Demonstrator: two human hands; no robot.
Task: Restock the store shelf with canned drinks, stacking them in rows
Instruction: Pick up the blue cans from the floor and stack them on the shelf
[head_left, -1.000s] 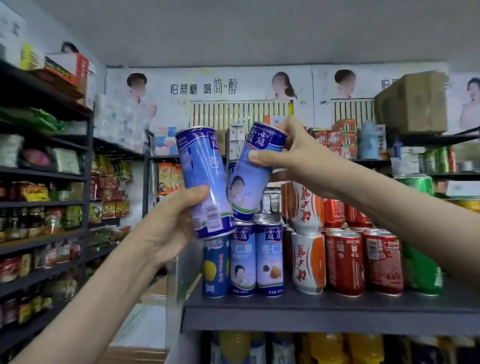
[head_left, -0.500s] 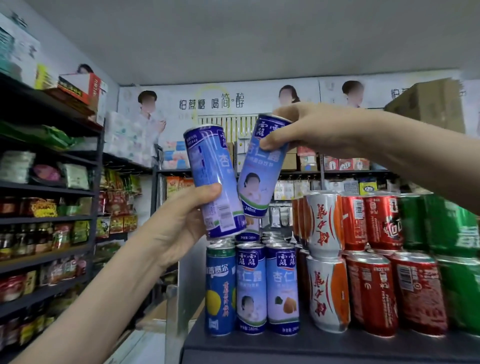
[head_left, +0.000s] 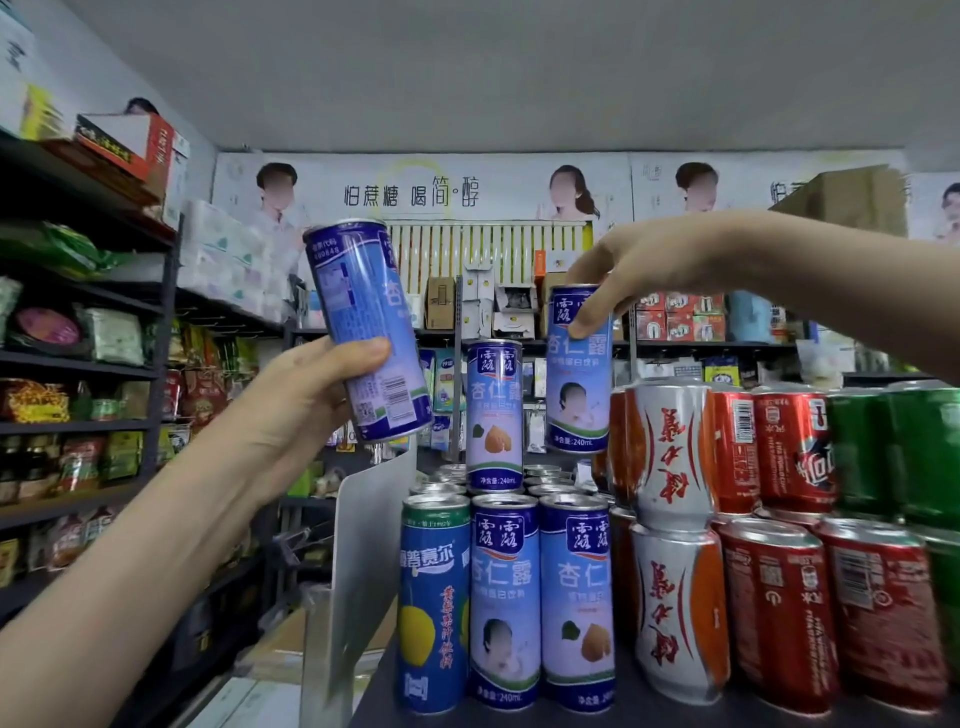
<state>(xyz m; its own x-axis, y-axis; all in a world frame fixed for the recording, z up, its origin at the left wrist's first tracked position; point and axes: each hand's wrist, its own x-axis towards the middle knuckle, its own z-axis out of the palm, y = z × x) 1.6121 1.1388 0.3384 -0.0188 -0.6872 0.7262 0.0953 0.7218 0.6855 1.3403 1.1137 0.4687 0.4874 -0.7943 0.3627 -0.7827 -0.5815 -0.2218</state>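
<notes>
Left hand (head_left: 291, 410): fingers wrapped round one tilted blue can (head_left: 366, 327), barcode side outward
Between the hands: one stacked can (head_left: 493, 415), upright on the lower row
Right hand (head_left: 639, 265): fingertips pinching the top of one upright can (head_left: 579, 374), just beside the stacked can
Below the hands: three front cans (head_left: 504, 603), two blue, one green-topped

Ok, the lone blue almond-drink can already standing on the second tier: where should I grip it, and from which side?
Probably its upper body just below the rim, coming from the front-left. The almond-drink can stands upright on the tops of the lower cans, its left side open, while the right hand holds another blue can close on its right. Lift straight up.
</notes>
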